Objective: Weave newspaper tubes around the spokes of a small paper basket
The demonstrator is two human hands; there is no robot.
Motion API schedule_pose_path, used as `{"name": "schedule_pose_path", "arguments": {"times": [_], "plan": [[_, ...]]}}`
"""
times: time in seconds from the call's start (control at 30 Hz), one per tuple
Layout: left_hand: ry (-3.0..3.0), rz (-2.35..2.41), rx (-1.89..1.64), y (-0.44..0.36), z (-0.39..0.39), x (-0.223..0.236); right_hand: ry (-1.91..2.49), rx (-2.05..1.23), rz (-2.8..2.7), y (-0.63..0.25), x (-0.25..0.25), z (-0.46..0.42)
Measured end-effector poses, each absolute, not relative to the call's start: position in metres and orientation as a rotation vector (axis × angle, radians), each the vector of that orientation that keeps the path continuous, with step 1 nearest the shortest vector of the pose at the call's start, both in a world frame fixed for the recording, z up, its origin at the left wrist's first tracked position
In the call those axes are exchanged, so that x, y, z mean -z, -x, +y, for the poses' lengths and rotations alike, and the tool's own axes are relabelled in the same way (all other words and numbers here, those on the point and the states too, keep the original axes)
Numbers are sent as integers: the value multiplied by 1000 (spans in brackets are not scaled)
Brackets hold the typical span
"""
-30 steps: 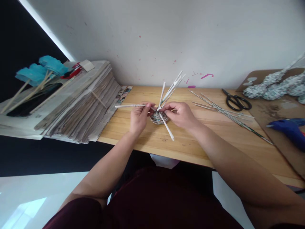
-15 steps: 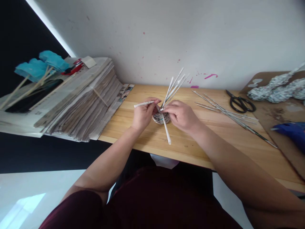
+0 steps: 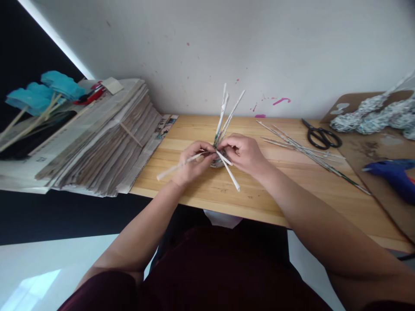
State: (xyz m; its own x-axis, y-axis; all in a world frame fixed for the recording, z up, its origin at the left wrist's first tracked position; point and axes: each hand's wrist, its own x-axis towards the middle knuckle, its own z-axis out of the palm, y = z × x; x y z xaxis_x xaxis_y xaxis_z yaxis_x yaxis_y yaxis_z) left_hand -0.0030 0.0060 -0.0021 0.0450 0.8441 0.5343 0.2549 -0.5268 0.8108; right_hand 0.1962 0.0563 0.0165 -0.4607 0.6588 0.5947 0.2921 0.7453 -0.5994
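Between my hands a small woven piece of rolled paper [image 3: 216, 163] rests at the table, partly hidden by my fingers. Several rolled paper sticks [image 3: 222, 114] rise from its top, and one white paper stick [image 3: 232, 176] slants down toward me. My left hand [image 3: 192, 163] is closed in a pinch at the top of the weave, on a paper stick [image 3: 171, 170] whose blurred free end points left. Fingers of my right hand [image 3: 245, 154] are bent and closed at the base of the upright sticks; a short stick end lies just beneath them.
Loose paper sticks [image 3: 306, 151] lie right of my hands, with black scissors [image 3: 320, 136] behind them. Farther right are a blue glue gun [image 3: 391, 172] and woven paper pieces [image 3: 363, 116] on a brown board. A tall newspaper stack [image 3: 100, 147] stands at the left.
The stick in my left hand has swung lower and farther left. Some upright sticks have shifted left, and another stick end now points down-right by my right hand. The view has shifted slightly.
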Motion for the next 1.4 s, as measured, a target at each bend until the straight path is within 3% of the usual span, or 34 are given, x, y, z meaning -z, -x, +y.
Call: {"name": "schedule_pose_path", "arguments": {"times": [0.33,0.5,0.77,1.4], "plan": [[-2378,1352,-1558,-10,1,0,847,-701,-1961,-193,-18,51],[-1909,1460,-1597,-11,2,1,872,-800,-1901,-194,-18,52],[-1424,1159,-1695,-2,15,8,883,-991,-1846,-190,-20,40],[-1677,1365,-1749,-2,11,7,762,-530,-2081,-193,-16,38]]}}
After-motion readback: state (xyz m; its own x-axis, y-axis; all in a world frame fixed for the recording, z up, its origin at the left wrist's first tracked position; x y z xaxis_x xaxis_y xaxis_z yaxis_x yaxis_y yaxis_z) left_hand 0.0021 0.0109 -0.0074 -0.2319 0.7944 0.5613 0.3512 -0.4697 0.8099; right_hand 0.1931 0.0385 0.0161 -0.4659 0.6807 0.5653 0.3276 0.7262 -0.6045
